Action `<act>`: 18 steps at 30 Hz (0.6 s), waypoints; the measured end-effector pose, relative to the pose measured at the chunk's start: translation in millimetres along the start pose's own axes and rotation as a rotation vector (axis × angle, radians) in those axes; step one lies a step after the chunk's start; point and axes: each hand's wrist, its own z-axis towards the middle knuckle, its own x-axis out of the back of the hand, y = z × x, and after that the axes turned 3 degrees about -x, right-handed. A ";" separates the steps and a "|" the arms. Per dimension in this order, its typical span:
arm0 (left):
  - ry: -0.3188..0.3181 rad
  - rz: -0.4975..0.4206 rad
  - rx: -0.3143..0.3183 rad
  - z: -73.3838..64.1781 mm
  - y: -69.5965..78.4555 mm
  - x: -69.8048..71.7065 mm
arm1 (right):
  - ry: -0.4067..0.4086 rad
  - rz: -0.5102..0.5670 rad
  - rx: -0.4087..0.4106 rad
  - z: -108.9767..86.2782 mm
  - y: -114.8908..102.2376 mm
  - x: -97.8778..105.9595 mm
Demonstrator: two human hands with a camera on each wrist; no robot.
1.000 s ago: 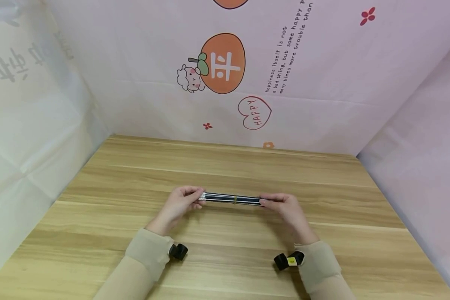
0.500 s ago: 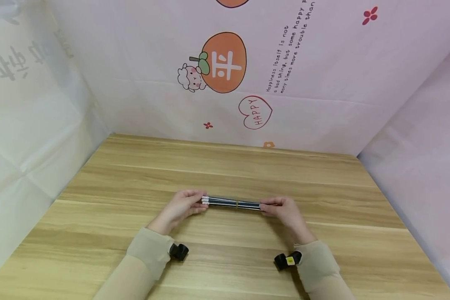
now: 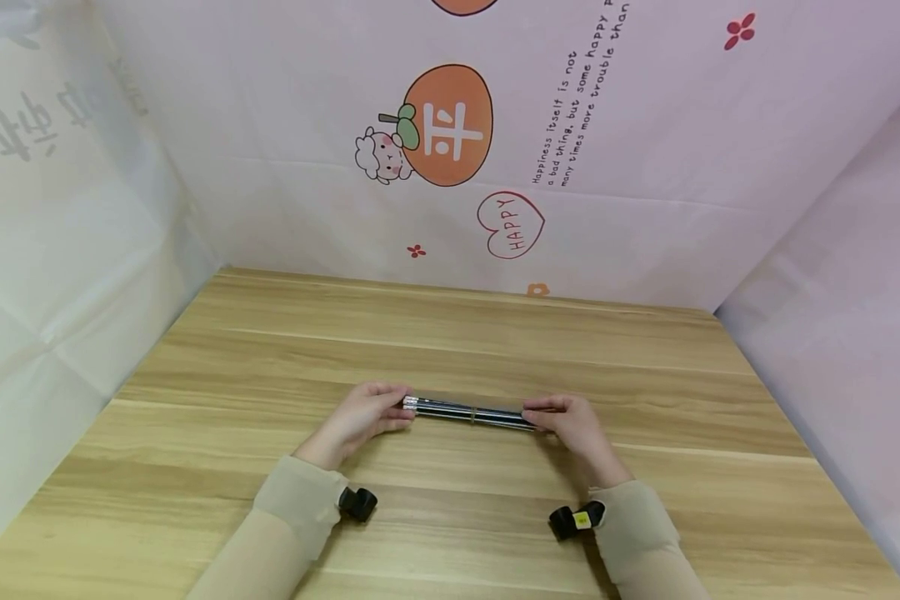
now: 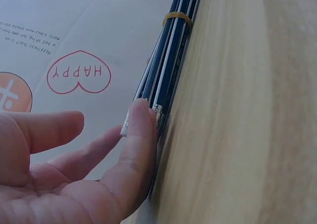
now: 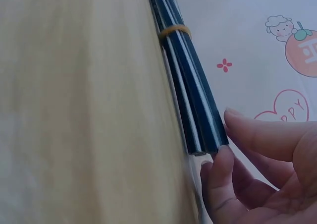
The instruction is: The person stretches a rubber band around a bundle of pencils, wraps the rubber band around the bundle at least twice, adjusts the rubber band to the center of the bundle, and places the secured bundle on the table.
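Note:
A bundle of dark blue pencils with white stripes (image 3: 444, 409) lies crosswise between the two hands, low over the table. A yellowish rubber band (image 4: 178, 19) rings it near its middle. My left hand (image 3: 362, 419) holds the left end, its fingertips at the silvery ferrules and erasers. In the left wrist view one digit lies over those ends and partly hides them. My right hand (image 3: 573, 427) holds the opposite end by its fingertips. One fingertip touches the end corner of the pencils (image 5: 198, 100) in the right wrist view, with another digit beside them.
The wood-grain table (image 3: 450, 333) reaches back to a pale printed cloth wall (image 3: 307, 225). More pale cloth rises on the left and right sides. A small black camera is strapped to each wrist.
The pencil bundle has come slightly lower in the head view and turned a little about its length, its right end dipping. Both hands stay at its ends, the fingers shifting slightly.

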 end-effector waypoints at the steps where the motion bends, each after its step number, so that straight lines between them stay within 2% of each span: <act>1: 0.003 -0.001 0.003 -0.1 0.2 0.1 | -0.002 -0.002 0.000 -0.3 -0.1 0.7; 11: -0.007 0.011 0.013 -0.3 0.0 0.6 | -0.049 0.028 -0.020 -2.1 1.1 3.7; 18: 0.048 0.032 0.013 -4.1 -4.8 8.5 | -0.039 0.040 -0.039 -2.2 4.3 7.4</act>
